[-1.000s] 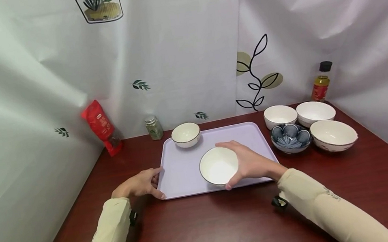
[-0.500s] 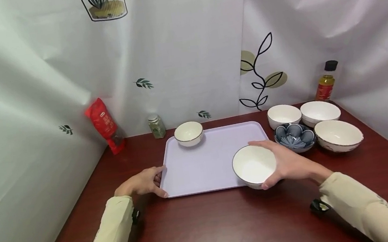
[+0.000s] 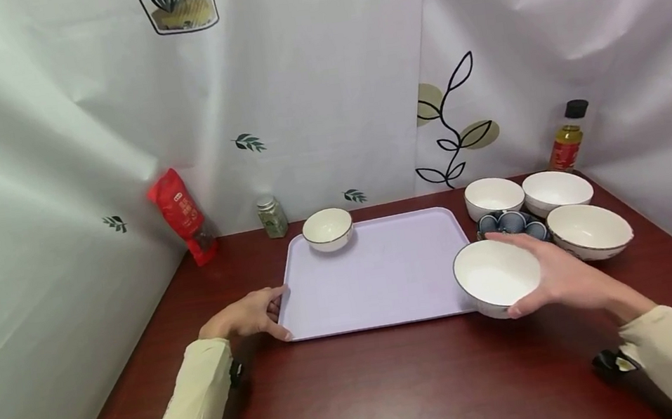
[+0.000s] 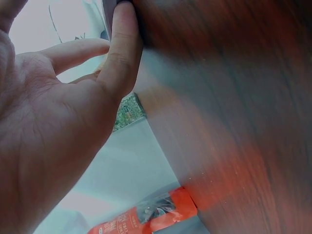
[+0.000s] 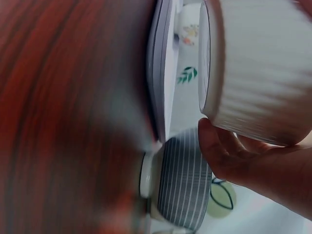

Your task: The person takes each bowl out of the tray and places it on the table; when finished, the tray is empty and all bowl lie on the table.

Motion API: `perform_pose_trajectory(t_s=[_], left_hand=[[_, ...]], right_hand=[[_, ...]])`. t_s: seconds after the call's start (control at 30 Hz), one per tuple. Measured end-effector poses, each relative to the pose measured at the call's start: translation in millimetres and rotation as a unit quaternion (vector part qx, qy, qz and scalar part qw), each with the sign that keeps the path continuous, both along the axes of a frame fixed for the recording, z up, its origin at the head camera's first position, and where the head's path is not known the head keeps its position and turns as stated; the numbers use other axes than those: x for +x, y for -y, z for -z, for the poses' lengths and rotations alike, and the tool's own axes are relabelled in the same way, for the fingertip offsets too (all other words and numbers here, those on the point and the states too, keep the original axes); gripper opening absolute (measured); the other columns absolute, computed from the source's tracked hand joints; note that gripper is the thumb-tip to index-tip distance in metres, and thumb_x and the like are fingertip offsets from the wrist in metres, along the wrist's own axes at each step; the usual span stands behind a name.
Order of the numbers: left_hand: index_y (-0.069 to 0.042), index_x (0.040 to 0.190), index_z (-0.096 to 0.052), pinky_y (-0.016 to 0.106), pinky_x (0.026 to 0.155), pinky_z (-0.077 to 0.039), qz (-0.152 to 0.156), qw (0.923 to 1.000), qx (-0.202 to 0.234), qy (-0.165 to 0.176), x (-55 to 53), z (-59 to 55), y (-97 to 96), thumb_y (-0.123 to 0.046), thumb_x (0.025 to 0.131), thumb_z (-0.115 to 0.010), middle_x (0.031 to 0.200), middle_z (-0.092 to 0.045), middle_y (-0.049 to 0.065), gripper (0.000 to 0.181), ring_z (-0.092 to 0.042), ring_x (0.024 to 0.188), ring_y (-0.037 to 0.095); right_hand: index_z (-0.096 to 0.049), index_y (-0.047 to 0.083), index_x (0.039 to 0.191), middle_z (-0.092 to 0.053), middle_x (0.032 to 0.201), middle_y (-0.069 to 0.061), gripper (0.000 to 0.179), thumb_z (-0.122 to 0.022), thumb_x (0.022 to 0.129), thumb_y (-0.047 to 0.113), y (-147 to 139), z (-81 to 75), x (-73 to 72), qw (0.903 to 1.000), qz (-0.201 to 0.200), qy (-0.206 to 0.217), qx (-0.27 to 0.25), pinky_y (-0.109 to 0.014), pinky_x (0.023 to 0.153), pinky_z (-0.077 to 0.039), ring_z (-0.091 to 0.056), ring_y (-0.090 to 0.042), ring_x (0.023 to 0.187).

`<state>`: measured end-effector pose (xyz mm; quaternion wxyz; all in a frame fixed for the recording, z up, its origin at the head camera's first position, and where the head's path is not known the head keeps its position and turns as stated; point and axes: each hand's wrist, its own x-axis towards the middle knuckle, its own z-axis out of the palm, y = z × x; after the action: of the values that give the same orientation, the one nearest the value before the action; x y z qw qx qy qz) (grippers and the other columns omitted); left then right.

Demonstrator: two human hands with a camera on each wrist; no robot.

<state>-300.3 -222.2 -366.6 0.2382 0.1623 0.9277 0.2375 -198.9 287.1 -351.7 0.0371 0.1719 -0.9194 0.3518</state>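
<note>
My right hand (image 3: pixel 564 275) grips a white bowl (image 3: pixel 494 273) with a thin dark rim, thumb at the near side and fingers at the far side. The bowl hangs above the tray's front right corner; in the right wrist view its ribbed outer wall (image 5: pixel 265 73) and foot show clear of the table. My left hand (image 3: pixel 248 316) holds the left edge of a pale lilac tray (image 3: pixel 376 275), thumb near the front corner. In the left wrist view the left thumb (image 4: pixel 124 53) reaches the tray's edge. A smaller cream bowl (image 3: pixel 328 230) sits at the tray's back left.
Behind the right hand stand a blue petal-patterned bowl (image 3: pixel 511 222), partly hidden, two white bowls (image 3: pixel 493 196) and a larger cream bowl (image 3: pixel 589 231). An oil bottle (image 3: pixel 565 140) is at the back right. A spice jar (image 3: pixel 272 218) and red packet (image 3: pixel 182 215) are back left.
My right hand has carried the white bowl rightward from over the tray's middle to its front right corner. The left hand stays at the tray's edge.
</note>
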Motion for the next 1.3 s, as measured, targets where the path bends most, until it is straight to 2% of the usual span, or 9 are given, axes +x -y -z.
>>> perform_pose_trajectory(t_s=[0.33, 0.6, 0.97, 1.3], left_hand=[[0.000, 0.155, -0.031, 0.049, 0.105, -0.050, -0.003, 1.0000, -0.003, 0.000, -2.3, -0.3, -0.5, -0.025, 0.074, -0.089, 0.129, -0.056, 0.019, 0.103, -0.060, 0.115, 0.028], [0.001, 0.155, -0.031, 0.048, 0.104, -0.050, 0.003, 1.0000, -0.008, -0.004, -3.9, -0.2, -0.5, -0.026, 0.073, -0.090, 0.127, -0.057, 0.018, 0.104, -0.061, 0.113, 0.026], [0.002, 0.155, -0.031, 0.047, 0.104, -0.051, 0.002, 1.0000, -0.005, 0.000, -2.9, 0.4, 0.0, -0.024, 0.074, -0.090, 0.126, -0.058, 0.019, 0.104, -0.062, 0.113, 0.026], [0.004, 0.155, -0.030, 0.045, 0.102, -0.051, 0.014, 0.9998, -0.005, -0.012, -1.4, 0.0, -0.7, -0.022, 0.073, -0.090, 0.121, -0.059, 0.017, 0.104, -0.062, 0.111, 0.025]], right_hand=[[-0.037, 0.017, 0.155, -0.048, 0.144, -0.020, 0.107, -0.093, 0.064, 0.027, -35, 5.0, 12.5, 0.9994, 0.032, 0.005, 0.009, -0.015, 0.082, -0.036, -0.038, 0.008, 0.108], [-0.037, 0.009, 0.154, -0.043, 0.146, -0.026, 0.105, -0.091, 0.064, 0.022, -51, 13.1, 15.4, 0.9992, 0.038, 0.009, 0.003, -0.010, 0.081, -0.031, -0.033, 0.012, 0.107], [-0.040, 0.005, 0.151, -0.047, 0.143, -0.024, 0.103, -0.092, 0.065, 0.026, -56, 13.9, 12.0, 0.9990, 0.027, 0.016, 0.031, -0.011, 0.080, -0.037, -0.034, 0.014, 0.106], [-0.043, 0.002, 0.147, -0.055, 0.133, -0.020, 0.103, -0.094, 0.060, 0.021, -60, 18.6, 11.5, 0.9997, 0.007, 0.009, 0.024, -0.013, 0.079, -0.041, -0.042, 0.010, 0.102]])
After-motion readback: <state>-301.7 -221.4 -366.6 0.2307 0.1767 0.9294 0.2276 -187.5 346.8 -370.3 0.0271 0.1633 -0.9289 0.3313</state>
